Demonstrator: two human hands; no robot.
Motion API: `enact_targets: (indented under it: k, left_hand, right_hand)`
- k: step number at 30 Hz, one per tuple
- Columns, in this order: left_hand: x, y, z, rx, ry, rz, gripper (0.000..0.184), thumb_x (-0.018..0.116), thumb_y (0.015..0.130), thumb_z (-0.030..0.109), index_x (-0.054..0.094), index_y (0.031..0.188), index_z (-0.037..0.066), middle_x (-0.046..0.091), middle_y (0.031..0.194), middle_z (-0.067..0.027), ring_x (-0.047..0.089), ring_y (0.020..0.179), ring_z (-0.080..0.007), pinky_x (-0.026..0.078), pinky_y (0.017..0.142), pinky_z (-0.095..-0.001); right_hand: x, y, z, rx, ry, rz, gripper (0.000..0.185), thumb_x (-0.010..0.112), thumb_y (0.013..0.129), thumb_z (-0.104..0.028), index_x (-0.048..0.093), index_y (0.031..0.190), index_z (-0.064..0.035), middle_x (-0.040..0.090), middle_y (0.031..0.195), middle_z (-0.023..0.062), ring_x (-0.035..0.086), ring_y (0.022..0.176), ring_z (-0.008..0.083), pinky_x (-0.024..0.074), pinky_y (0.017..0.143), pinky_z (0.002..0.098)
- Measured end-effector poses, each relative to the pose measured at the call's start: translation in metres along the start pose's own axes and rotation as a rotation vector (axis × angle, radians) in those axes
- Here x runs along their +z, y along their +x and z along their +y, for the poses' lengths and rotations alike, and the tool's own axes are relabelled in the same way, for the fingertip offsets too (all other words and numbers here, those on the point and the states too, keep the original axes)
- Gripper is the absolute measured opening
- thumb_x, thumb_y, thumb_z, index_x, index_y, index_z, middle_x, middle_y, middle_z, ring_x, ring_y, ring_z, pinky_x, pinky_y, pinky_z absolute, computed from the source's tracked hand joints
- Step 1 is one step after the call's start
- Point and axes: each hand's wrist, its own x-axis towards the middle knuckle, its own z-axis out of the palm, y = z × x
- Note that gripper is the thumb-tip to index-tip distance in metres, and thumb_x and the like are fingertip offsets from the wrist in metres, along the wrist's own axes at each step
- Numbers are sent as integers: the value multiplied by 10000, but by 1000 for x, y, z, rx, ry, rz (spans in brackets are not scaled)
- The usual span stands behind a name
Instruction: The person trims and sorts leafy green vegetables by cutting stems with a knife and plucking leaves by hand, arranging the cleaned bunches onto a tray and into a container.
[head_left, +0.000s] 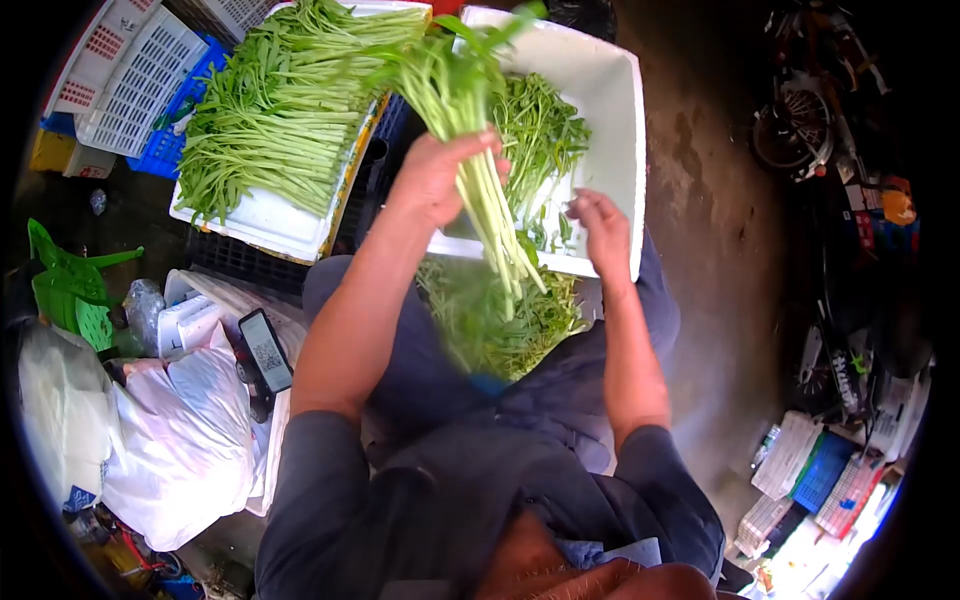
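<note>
The person's left hand (435, 180) is closed around the stems of a bunch of greens (480, 195), thumb across the front. The bunch is held up at a slant over the near left side of a white foam box (615, 110), leaves toward the far end, cut stems pointing down toward the person's lap. The leafy tops are a bit blurred.

The right hand (600, 225) is inside the box's near right corner, fingers curled and narrow; from here I cannot tell whether there is anything between the fingertips. Just beside it, small bits of leaf lie on the box floor, and beyond them rests a heap of loose greens (545, 125).

Below the box, between the person's knees, there is a pile of leafy greens (545, 330), partly hidden behind the stems. To the left of the box, a white tray (255, 222) carries a thick layer of greens (290, 130) laid side by side, and a black crate (240, 258) shows under it. A blue crate (155, 155) and a white crate (140, 100) stand past the tray.

Nearer the person's left elbow, a phone (265, 350) leans at a white tub, its screen showing a square code, next to a white plastic bag (185, 440). Well off to the right, a wheel (795, 125) shows in the shadows.
</note>
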Motion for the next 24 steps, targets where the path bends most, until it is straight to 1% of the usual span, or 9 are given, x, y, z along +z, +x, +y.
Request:
enact_targets:
  k: [2,5,11,13,15,18,22,23,24]
  left_hand:
    - [-7,4,10,110,-55,-33,267,718,893,97,594,1114,10,686,937,-136,707,815,-273,605,725,-423]
    - [-9,3,21,137,-26,25,258,700,903,93,585,1121,15,662,884,-104,688,755,-253,588,689,-406]
    - [-8,10,19,95,63,151,257,705,899,99,595,1121,31,612,826,-66,644,684,-228,567,666,-387]
    - [-8,11,17,77,25,184,292,723,875,90,599,1130,22,618,841,-88,640,710,-216,571,673,-378]
    - [-8,13,15,82,-10,176,295,736,863,88,602,1116,18,619,847,-93,632,723,-206,570,684,-370]
    - [-4,12,17,82,-16,146,278,734,868,92,599,1099,18,615,859,-92,631,735,-205,570,697,-373]
    - [-6,12,21,94,-42,165,263,733,868,82,601,1088,26,622,830,-89,634,707,-207,563,694,-357]
    - [-6,10,21,90,-36,166,250,726,874,82,603,1085,29,626,830,-84,639,702,-211,568,681,-358]
    - [-6,9,21,88,-29,166,236,719,881,81,606,1083,32,630,829,-78,645,697,-215,572,668,-360]
  right_hand:
    - [-19,54,68,151,61,66,286,614,964,-171,653,1156,38,693,948,98,671,828,164,500,684,251]
    - [-19,104,121,433,110,-63,256,622,937,-157,653,1112,27,679,909,110,682,770,174,463,557,240]
    - [48,171,229,570,-103,-351,237,619,905,-165,659,1033,30,662,852,118,679,699,175,432,467,277]
    - [73,196,291,149,-493,-559,239,649,890,-230,700,980,-14,689,880,146,694,796,254,513,621,375]
    - [89,206,272,-202,-1171,-741,345,649,881,-338,730,985,-19,710,1005,214,677,974,385,548,815,488]
    - [116,212,299,214,-983,-463,391,607,892,-342,720,1028,6,704,1086,235,669,1041,402,539,893,486]
    - [98,208,279,335,-851,-168,381,573,876,-316,730,995,9,702,1081,259,679,1028,416,543,900,478]
    - [85,202,234,382,-817,-137,385,552,864,-304,725,981,20,697,1066,278,684,990,430,549,873,488]
    - [73,202,235,305,-768,-39,347,598,857,-266,706,950,50,717,978,262,720,876,385,578,771,455]
